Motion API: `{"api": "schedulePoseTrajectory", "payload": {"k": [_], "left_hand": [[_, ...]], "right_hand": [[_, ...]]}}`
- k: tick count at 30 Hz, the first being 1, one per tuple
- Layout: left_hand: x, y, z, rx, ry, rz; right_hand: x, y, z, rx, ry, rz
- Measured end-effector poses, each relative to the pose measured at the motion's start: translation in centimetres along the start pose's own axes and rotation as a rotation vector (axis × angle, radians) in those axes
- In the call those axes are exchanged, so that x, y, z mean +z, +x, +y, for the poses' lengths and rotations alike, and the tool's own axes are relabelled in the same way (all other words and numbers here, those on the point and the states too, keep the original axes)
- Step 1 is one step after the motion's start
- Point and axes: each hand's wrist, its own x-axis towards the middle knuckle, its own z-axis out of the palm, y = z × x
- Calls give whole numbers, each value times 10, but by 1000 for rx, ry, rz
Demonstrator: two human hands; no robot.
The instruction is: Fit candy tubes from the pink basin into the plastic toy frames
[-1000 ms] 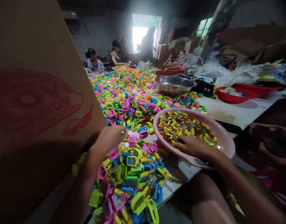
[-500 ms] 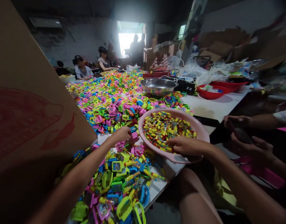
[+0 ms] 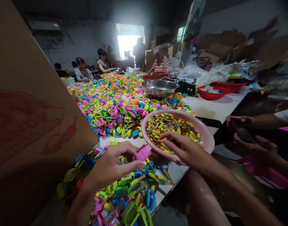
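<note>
My left hand grips a pink toy watch at its fingertips, between thumb and fingers, above the near heap. My right hand is over the near side of a pink plastic basin, fingers stretched and apart; I see nothing between them, and its thumb is hidden. In the basin lie many small clear tubes with yellow and red ends. Below my left hand, a near heap of colourful toy watches is mixed with similar tubes on the white table.
A cardboard box stands close on the left. Beyond the basin are a large watch pile, a steel bowl and red basins. At right, another person's hands hold a phone. Several people sit farther back.
My left hand has drawn back from the pink watches beside the basin, bringing one nearer. My right hand has risen a little from among the tubes and moved left, its fingers spreading.
</note>
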Motion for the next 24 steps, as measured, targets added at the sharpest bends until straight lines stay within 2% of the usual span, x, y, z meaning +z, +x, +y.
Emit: {"api": "schedulePoseTrajectory", "payload": {"k": [3, 5, 9, 12, 15, 17, 18, 21, 24], "left_hand": [[12, -5, -3, 47, -235, 120], [19, -4, -7, 76, -317, 200], [28, -4, -6, 121, -232, 239], [23, -9, -2, 130, -245, 196], [5, -16, -3, 116, -239, 239], [-8, -20, -5, 157, -97, 311], [-14, -22, -6, 205, -4, 312], [-24, -26, -7, 397, 183, 173], [-25, -28, -4, 521, 183, 117]], "right_hand": [[17, -21, -45, -19, 257, 48], [33, -31, -62, -14, 341, 79], [66, -32, -73, -61, 359, 207], [79, -26, -74, -86, 381, 279], [77, -26, -76, -52, 431, 272], [72, -31, -79, -23, 461, 207], [69, -34, -81, -14, 477, 168], [62, -44, -87, -7, 522, 93], [60, -54, -92, 0, 550, 86]]}}
